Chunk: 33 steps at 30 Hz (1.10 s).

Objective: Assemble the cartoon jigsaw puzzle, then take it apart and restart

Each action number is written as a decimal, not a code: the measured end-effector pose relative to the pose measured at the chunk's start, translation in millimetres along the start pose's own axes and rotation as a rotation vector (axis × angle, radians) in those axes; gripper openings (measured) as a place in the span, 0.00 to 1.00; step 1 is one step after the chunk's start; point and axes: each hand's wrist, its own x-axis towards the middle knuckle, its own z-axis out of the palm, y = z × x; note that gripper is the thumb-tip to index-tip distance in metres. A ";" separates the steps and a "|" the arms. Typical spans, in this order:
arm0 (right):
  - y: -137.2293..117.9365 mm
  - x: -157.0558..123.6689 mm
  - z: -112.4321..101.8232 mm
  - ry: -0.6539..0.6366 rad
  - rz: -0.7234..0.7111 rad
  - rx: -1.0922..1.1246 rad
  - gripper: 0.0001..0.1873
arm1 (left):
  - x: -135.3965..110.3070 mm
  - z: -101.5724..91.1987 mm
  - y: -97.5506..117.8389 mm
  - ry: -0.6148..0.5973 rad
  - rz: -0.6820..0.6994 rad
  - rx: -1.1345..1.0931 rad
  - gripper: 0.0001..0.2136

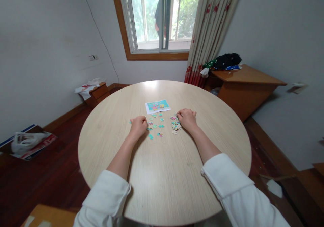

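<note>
Loose jigsaw puzzle pieces (155, 126), mostly teal with some pink, lie spread on the round table between my hands. My left hand (138, 125) rests at their left side with its fingers curled in. Whatever those fingers might hold is hidden. A denser pile of puzzle pieces (176, 126) sits to the right. Against its upper right edge is my right hand (187, 118), fingers bent and fingertips at the pieces. Whether a piece is pinched there is too small to tell. Beyond the loose pieces lies a picture sheet (158, 106) with cartoon figures on teal.
The pale round table (162, 173) fills the middle. A wooden desk (248, 76) with dark cloth (227, 61) stands at the back right, beside a curtain (210, 27). At the left are a small wooden stand (100, 91) with papers and a plastic bag (27, 142).
</note>
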 end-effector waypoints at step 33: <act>-23.4 -2.6 17.7 0.013 -0.104 0.468 0.14 | 1.3 1.1 0.1 0.021 0.003 -0.047 0.11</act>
